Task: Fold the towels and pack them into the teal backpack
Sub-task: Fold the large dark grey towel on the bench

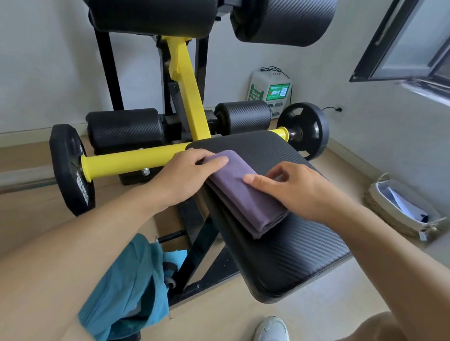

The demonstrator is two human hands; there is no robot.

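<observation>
A purple towel (246, 198), folded into a narrow thick stack, lies on the black padded bench seat (293, 249). My left hand (183, 172) rests on the towel's far left end with fingers laid flat along it. My right hand (289, 188) touches the towel's right side, fingers loosely bent, fingertips on the fabric. The teal backpack (130, 283) sits on the floor below the bench at lower left, its top open; part of it is hidden by my left forearm.
The bench belongs to a yellow and black gym machine (186, 93) with weight plates (69, 167) on both ends. A woven basket (399, 209) with papers stands by the right wall. A sneakered foot (273, 339) is on the wooden floor. An open window (419, 40) juts in at upper right.
</observation>
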